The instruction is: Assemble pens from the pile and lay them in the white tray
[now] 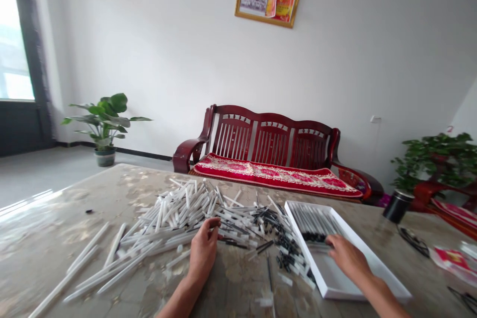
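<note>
Fingers (pixel 333 241) of the right hand (pixel 349 257) bunch inside the white box (pixel 333 278), at the near end of a row of clear tubes (pixel 316 218); I cannot tell whether they grip one. I see the left hand (pixel 204 246) half curled beside a pile of white tubes (pixel 182 206), its hold unclear to me. Small black and white pieces (pixel 294 260) lie between the hands on the desk (pixel 238 288). Beyond stands a red sofa (pixel 274 141).

Left hand (pixel 204 247) half-curled; right hand (pixel 347 254) extended, palm down.
</note>
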Demonstrator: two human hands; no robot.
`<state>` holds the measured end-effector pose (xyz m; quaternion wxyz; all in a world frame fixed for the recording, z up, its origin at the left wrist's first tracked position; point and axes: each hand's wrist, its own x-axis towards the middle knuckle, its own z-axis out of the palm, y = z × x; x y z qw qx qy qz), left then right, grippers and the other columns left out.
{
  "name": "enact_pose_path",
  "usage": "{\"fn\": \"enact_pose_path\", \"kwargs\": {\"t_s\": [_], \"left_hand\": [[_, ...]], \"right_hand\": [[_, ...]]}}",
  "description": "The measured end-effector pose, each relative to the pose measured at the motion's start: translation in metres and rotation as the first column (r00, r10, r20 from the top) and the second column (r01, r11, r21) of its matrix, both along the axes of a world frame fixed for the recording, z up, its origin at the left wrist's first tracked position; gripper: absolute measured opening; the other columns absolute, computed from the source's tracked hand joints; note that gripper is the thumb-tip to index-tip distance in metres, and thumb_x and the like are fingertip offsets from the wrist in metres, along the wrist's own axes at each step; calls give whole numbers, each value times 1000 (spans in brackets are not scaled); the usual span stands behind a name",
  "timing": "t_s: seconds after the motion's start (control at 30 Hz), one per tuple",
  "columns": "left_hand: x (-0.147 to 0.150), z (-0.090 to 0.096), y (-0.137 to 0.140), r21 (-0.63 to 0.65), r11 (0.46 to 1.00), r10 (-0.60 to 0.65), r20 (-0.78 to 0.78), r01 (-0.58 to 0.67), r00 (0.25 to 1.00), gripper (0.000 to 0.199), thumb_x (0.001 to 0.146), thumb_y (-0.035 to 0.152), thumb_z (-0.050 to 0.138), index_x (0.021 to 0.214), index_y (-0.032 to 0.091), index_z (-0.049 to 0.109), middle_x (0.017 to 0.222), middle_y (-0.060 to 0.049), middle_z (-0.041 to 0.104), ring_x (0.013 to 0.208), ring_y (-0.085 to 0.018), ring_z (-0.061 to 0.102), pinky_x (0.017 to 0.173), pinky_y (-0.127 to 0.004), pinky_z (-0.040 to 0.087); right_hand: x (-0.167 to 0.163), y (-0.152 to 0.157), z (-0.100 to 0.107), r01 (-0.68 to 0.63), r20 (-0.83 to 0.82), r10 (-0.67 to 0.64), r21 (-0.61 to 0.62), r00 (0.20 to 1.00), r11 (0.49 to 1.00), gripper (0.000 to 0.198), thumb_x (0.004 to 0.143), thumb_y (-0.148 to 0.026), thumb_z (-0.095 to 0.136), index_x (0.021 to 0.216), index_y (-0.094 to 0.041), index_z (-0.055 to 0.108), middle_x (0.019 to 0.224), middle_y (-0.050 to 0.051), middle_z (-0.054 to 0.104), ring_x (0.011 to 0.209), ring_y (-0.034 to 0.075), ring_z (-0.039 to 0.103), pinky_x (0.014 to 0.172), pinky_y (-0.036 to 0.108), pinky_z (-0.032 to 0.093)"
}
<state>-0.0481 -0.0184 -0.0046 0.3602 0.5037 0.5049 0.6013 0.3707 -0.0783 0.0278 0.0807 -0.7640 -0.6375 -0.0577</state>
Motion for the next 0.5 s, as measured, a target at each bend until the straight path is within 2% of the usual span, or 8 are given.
{"fn": "enact_pose_path", "kwargs": {"t_s": [0.07, 0.13, 0.27, 0.37, 0.5], "left_hand": [[0, 2, 0, 4, 1000, 25, 20, -25, 1000, 28, 74, 38, 56, 94, 20, 65, 86, -6, 74, 61, -21, 68, 65, -34, 52], [0, 3, 1, 8, 1000, 27, 60, -27, 998, 27, 73, 35, 56, 94, 20, 64, 85, -6, 74, 60, -21, 68, 64, -34, 52], [2, 0, 3, 8, 1000, 8, 126, -9, 992, 25, 71, 31, 55, 92, 20, 63, 83, -5, 74, 60, -21, 67, 64, -35, 53], [4, -4, 3, 14, 1000, -10, 131, 8, 991, 25, 72, 31, 54, 92, 20, 63, 84, -6, 74, 59, -20, 67, 63, -35, 53], [7, -5, 3, 28, 1000, -13, 112, 10, 994, 21, 73, 32, 55, 89, 20, 64, 81, -5, 73, 58, -20, 66, 62, -34, 53]], "right_hand": [[-26, 10, 8, -49, -63, 53, 59, 997, 997, 23, 82, -16, 50, 90, -24, 70, 101, 8, 71, 94, 22, 66, 81, 30, 45], [-66, 22, 19, -136, -139, 149, 98, 979, 986, 24, 85, -20, 48, 93, -24, 71, 104, 7, 72, 95, 21, 66, 83, 28, 45], [-160, 53, 33, -303, -185, 307, 50, 933, 952, 27, 84, -17, 50, 97, -24, 72, 104, 3, 73, 100, 18, 66, 87, 24, 44], [-209, 84, 31, -289, -131, 285, -12, 950, 957, 29, 86, -16, 50, 105, -24, 71, 111, 4, 71, 104, 17, 64, 87, 24, 43], [-236, 125, 25, -264, -65, 261, -37, 963, 964, 33, 87, -14, 52, 115, -20, 67, 121, 10, 66, 111, 22, 60, 89, 29, 43]]}}
